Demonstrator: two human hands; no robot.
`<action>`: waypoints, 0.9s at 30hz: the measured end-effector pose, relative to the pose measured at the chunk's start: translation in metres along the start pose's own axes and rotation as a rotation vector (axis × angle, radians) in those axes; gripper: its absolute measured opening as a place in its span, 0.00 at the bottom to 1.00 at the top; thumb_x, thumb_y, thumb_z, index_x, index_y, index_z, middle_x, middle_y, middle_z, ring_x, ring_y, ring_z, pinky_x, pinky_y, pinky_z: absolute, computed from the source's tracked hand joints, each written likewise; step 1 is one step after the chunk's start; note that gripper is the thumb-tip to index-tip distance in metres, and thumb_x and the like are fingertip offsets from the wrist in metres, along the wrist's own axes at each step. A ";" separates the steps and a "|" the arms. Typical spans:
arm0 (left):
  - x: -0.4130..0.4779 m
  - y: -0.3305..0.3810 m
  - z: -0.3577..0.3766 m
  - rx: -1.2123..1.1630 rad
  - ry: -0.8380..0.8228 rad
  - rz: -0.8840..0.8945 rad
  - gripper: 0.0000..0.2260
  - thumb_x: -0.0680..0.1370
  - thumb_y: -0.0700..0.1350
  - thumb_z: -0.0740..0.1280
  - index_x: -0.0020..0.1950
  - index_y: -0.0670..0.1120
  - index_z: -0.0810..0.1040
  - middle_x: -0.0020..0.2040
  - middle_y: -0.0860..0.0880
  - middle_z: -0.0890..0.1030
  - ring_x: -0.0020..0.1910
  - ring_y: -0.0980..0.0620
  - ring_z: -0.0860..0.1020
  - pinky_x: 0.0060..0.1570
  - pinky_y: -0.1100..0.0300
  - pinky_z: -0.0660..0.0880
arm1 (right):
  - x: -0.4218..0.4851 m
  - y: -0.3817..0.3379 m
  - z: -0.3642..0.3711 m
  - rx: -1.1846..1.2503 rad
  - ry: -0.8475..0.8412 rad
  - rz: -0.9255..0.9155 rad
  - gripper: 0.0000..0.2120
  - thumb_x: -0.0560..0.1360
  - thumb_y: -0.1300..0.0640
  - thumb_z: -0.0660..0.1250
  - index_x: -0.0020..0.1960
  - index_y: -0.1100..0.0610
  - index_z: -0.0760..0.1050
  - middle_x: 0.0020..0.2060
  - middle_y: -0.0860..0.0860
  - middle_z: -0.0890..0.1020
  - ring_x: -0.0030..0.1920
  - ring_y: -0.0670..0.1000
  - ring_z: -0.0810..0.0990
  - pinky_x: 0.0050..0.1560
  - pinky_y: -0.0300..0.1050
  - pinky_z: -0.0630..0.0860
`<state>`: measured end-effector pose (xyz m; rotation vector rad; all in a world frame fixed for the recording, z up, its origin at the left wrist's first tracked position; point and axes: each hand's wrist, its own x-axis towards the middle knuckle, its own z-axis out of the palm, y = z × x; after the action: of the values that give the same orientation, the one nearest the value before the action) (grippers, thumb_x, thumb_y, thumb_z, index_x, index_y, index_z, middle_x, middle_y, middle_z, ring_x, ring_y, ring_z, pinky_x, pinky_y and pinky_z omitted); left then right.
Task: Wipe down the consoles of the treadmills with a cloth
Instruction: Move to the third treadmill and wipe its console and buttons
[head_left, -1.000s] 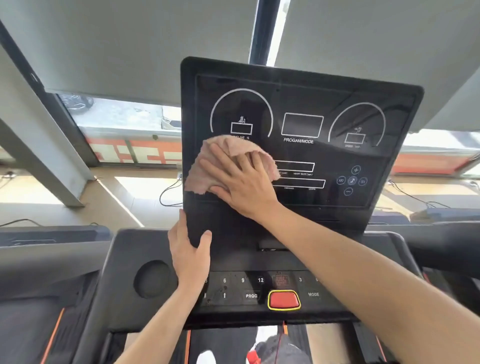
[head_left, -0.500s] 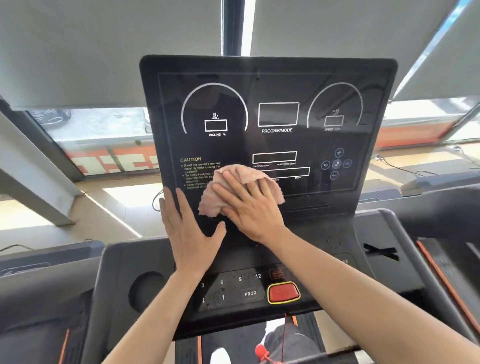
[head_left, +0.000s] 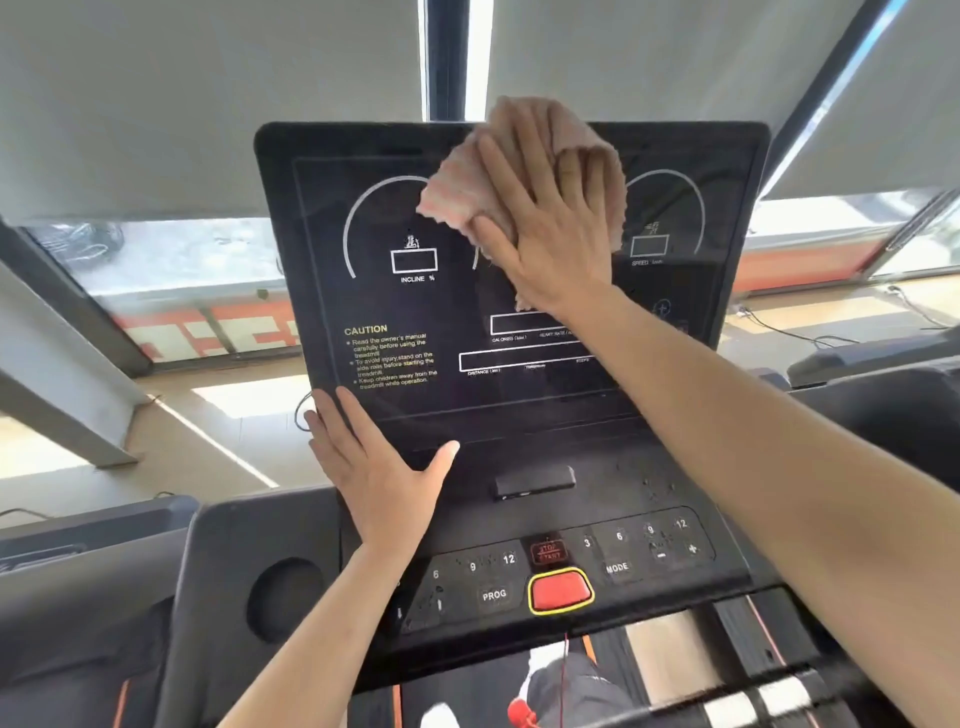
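Observation:
The treadmill's black console screen (head_left: 395, 312) stands upright in front of me, with white dial outlines and yellow CAUTION text. My right hand (head_left: 545, 228) presses a pink cloth (head_left: 457, 192) flat against the top middle of the screen, near its upper edge; the cloth bunches under and around my fingers. My left hand (head_left: 379, 467) rests flat with fingers spread on the console's lower left corner, holding nothing. My right forearm covers part of the screen's lower right.
Below the screen lies the button panel (head_left: 639, 551) with a red stop button (head_left: 561, 592) and a round cup recess (head_left: 285, 597) at the left. Neighbouring treadmills flank both sides. Windows with grey blinds stand behind the console.
My right hand has slid the cloth from the screen's lower left-middle up to its top middle. My left hand has stayed at the lower left corner.

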<state>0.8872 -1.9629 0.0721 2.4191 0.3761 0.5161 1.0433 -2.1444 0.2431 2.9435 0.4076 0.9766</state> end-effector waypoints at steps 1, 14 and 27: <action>0.000 0.000 0.000 0.002 -0.001 -0.003 0.60 0.68 0.66 0.78 0.84 0.44 0.42 0.84 0.40 0.43 0.83 0.37 0.44 0.81 0.39 0.48 | 0.010 0.005 -0.005 0.002 0.015 0.027 0.32 0.83 0.33 0.48 0.83 0.44 0.53 0.83 0.53 0.58 0.80 0.65 0.59 0.79 0.61 0.39; 0.000 0.005 0.002 0.038 0.013 -0.041 0.61 0.67 0.65 0.79 0.83 0.46 0.42 0.85 0.42 0.43 0.84 0.39 0.42 0.81 0.40 0.44 | -0.110 -0.011 0.045 0.080 -0.101 0.187 0.33 0.84 0.34 0.48 0.84 0.46 0.47 0.84 0.55 0.49 0.77 0.68 0.62 0.78 0.65 0.53; -0.003 0.027 0.004 0.124 0.026 0.289 0.49 0.71 0.53 0.78 0.82 0.43 0.53 0.84 0.40 0.49 0.83 0.37 0.45 0.80 0.35 0.45 | -0.166 -0.010 0.061 0.168 -0.220 0.232 0.34 0.82 0.31 0.44 0.82 0.41 0.38 0.82 0.49 0.37 0.82 0.63 0.50 0.80 0.65 0.49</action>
<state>0.8902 -1.9862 0.0859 2.6052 0.0687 0.6671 0.9492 -2.1719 0.0956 3.2614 0.1499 0.6498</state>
